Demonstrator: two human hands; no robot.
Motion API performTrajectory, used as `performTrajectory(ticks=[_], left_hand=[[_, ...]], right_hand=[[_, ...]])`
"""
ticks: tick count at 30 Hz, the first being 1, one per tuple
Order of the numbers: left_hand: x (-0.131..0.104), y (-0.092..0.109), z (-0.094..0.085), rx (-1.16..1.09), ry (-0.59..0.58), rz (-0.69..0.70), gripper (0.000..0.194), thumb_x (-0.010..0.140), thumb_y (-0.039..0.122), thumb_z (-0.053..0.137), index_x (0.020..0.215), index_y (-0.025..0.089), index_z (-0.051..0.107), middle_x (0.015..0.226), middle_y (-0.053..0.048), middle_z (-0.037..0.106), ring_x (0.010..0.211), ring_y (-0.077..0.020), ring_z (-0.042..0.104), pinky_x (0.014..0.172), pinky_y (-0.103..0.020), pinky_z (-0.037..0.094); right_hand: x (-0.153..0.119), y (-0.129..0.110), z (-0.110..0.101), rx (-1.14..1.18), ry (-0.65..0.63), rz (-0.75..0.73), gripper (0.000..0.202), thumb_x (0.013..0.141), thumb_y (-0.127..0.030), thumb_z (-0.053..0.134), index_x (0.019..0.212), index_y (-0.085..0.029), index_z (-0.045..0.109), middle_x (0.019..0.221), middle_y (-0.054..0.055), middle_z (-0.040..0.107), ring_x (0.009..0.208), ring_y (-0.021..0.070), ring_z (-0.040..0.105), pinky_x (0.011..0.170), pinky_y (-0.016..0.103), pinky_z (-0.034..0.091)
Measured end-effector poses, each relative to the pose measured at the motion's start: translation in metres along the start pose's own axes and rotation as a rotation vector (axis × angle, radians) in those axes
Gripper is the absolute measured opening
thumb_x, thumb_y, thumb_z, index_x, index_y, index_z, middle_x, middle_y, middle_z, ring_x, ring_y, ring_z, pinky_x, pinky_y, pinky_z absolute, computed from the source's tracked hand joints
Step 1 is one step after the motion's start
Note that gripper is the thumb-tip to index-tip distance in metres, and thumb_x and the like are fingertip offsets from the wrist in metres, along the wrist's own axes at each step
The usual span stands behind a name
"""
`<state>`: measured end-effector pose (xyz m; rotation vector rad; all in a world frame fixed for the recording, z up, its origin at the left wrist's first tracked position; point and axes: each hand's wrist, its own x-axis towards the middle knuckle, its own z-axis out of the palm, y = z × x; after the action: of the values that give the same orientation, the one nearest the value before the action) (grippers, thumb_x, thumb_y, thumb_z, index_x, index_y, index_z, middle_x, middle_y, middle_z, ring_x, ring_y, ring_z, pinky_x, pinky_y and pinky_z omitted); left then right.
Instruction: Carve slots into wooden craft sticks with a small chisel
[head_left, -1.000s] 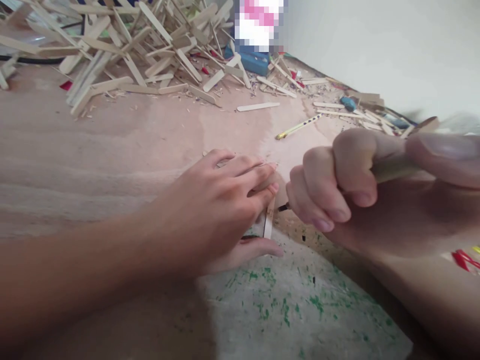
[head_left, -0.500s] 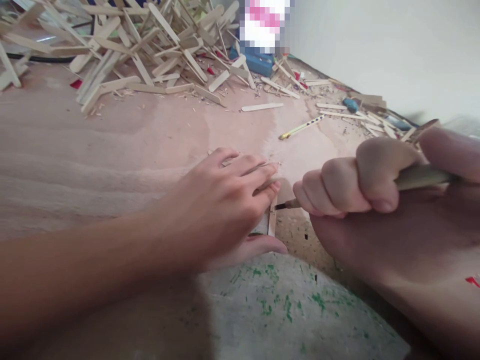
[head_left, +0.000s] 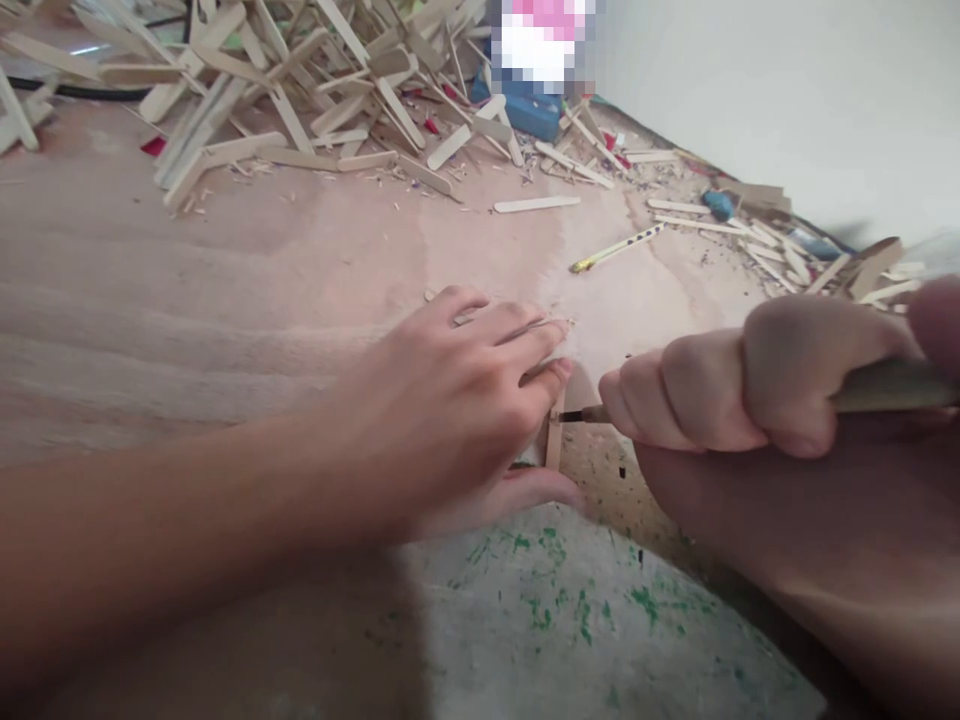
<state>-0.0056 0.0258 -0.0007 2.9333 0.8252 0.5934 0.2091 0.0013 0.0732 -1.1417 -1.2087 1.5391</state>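
My left hand lies palm down over flat wooden sticks at the table's near edge, its fingers spread and pressing on them. One wooden strip shows between its fingers and thumb. My right hand is wrapped round the handle of a thin-tipped tool. The dark tip meets the strip just right of my left fingertips. Most of the sticks under my left palm are hidden.
A tangled pile of craft sticks fills the back left. Behind are a blue block, a loose stick and a yellow pencil. More sticks and a blue lump lie back right, by a pale wall.
The view has shifted slightly, so the pile and pencil appear a little further right and up. My right hand sits further right and slightly lower in view, the tool tip still at the strip.
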Motion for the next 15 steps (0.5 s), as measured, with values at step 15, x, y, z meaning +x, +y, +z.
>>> performTrajectory(ticks=[15], left_hand=[[0.0003, -0.0001, 0.0006, 0.026, -0.002, 0.007, 0.075, 0.11, 0.078, 0.067, 0.14, 0.011, 0.081, 0.153, -0.018, 0.078, 0.141, -0.04, 0.075, 0.108, -0.058, 0.065]], right_hand=[[-0.0041, 0.0058, -0.0081, 0.022, -0.007, -0.036, 0.067, 0.1, -0.035, 0.085, 0.062, -0.019, 0.032, 0.061, -0.003, 0.023, 0.059, 0.0125, 0.026, 0.064, 0.041, 0.039]])
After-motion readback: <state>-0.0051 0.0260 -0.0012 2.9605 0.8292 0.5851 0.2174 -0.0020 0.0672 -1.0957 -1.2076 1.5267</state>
